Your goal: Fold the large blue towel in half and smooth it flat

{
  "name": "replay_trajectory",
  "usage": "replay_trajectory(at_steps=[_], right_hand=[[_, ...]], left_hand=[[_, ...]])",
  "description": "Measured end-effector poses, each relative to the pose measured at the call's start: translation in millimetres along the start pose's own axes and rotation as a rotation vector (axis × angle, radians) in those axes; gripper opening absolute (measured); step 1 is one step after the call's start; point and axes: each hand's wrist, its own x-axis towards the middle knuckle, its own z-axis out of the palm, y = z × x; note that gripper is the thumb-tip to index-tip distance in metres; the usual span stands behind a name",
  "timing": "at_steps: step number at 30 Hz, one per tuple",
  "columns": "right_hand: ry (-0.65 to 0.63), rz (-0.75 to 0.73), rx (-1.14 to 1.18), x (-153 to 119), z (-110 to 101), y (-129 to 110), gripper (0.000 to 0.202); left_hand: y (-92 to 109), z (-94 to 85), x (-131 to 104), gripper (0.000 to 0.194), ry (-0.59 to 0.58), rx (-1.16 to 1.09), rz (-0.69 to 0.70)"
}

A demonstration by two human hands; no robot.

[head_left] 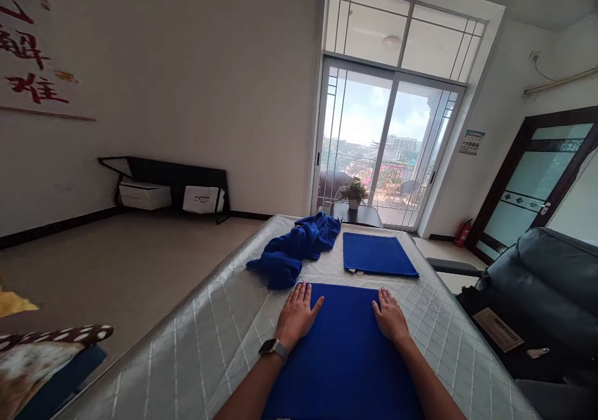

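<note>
A flat blue cloth lies spread in front of me on a mattress with a quilted, shiny cover. My left hand, with a watch on its wrist, rests flat on the cloth's far left corner. On the far right corner lies my right hand, its fingers stretched out. Beyond it sits a smaller folded blue cloth with a pale tag at its near edge. Crumpled blue cloths are heaped at the far left of the mattress. The near end of the spread cloth runs out of view.
A black leather armchair stands close on the right. Past the mattress's far end are a small dark table with a potted plant and sliding glass doors. White boxes sit by the left wall. Patterned fabric shows at lower left.
</note>
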Motion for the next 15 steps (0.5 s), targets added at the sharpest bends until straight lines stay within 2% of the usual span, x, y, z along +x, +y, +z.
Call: replay_trajectory(at_steps=[8,15], right_hand=[[-0.012,0.008,0.011,-5.7,-8.2,-6.2,0.070],[-0.010,-0.001,-0.004,-19.5,-17.1,-5.5,0.068]], left_hand=[[-1.7,5.5,1.5,0.090,0.020,-0.018,0.003],[-0.3,3.0,0.9,0.093,0.008,0.002,0.011]])
